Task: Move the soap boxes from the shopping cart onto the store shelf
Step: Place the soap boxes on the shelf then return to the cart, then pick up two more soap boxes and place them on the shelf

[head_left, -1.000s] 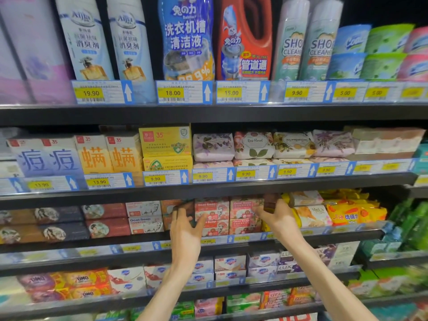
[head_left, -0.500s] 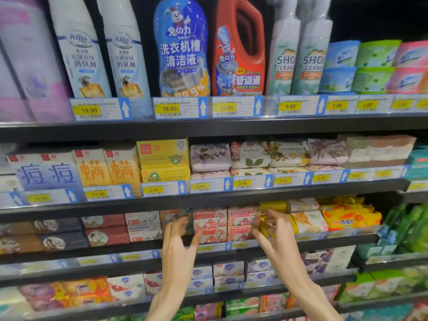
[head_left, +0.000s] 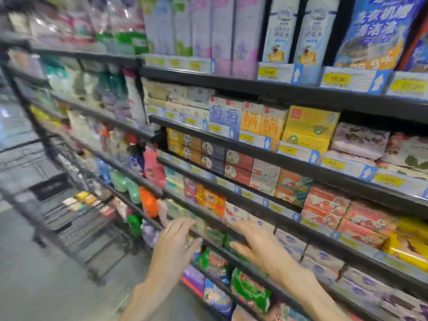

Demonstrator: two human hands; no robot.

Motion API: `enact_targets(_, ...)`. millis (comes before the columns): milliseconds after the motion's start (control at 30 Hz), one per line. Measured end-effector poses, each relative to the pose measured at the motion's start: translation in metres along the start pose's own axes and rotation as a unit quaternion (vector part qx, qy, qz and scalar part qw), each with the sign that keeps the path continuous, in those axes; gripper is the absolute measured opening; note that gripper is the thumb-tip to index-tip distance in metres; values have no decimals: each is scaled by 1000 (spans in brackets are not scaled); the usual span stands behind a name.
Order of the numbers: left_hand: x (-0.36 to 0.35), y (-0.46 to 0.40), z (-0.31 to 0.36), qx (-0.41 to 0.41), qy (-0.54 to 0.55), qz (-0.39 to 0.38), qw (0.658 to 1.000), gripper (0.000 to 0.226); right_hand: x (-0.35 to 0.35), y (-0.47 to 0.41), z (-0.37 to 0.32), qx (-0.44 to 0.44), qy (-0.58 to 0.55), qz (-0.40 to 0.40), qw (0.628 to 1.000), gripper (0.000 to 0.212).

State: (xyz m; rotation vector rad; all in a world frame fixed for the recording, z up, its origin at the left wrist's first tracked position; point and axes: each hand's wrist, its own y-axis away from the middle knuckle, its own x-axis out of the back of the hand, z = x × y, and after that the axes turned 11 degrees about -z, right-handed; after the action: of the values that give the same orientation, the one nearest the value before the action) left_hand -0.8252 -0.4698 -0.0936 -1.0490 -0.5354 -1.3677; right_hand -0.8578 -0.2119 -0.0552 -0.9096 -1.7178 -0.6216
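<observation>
The view is blurred and turned to the left. My left hand (head_left: 177,243) and my right hand (head_left: 259,245) hang empty in front of the lower shelves, fingers spread, clear of the products. The red-and-white soap boxes (head_left: 328,208) stand stacked on the store shelf (head_left: 254,198) to the right of my hands. A black wire shopping cart (head_left: 69,209) stands on the left by the shelving, with several small soap boxes (head_left: 84,200) lying in its basket.
Dark shelves run from the left far end to the right, packed with soap bars, detergent bottles (head_left: 148,200) and green pouches (head_left: 250,290). Price tags line each shelf edge. Grey floor (head_left: 46,286) lies below the cart.
My head has swung left, bringing the cart into view. Both hands have drawn back from the red-and-white soap boxes and dropped lower, still empty.
</observation>
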Motion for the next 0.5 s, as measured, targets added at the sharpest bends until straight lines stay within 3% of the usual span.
enact_targets(167, 87, 99, -82, 134, -68, 49, 987, 47, -38, -87, -111, 157, 11, -73, 985, 56)
enact_targets(267, 135, 153, -122, 190, -102, 76, 974, 47, -66, -137, -181, 249, 13, -91, 964, 70)
enact_targets(500, 226, 264, -229, 322, -161, 109, 927, 51, -121, -222, -363, 367, 39, -127, 921, 61)
